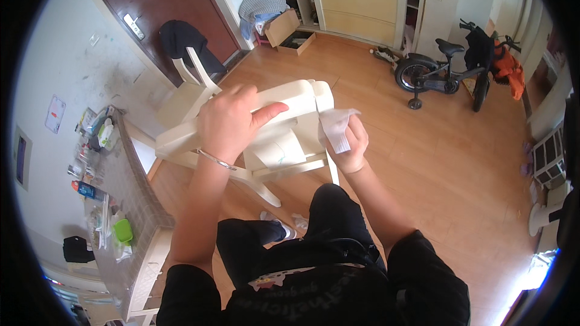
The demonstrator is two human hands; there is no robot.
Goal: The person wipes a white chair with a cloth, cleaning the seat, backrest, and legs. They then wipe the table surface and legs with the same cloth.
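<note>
A cream-painted wooden chair (294, 97) is right before me, tilted in view. My left hand (229, 120) grips a thick bar of it, thumb along the near face and fingers over the far side. At the right end of that bar, my right hand (353, 149) pinches a folded white wipe or tissue (336, 129) against the chair's edge. A small greenish mark shows on a pale flat panel (276, 149) of the chair between my hands. The fingertips of my left hand are hidden.
A second cream chair (174, 104) with a dark garment (186, 40) stands behind, on the left. Bottles and a green container (122, 231) crowd the cloth-covered table (131, 181). A child's bicycle (446, 72) is at right; crumpled white paper (299, 221) lies by my foot.
</note>
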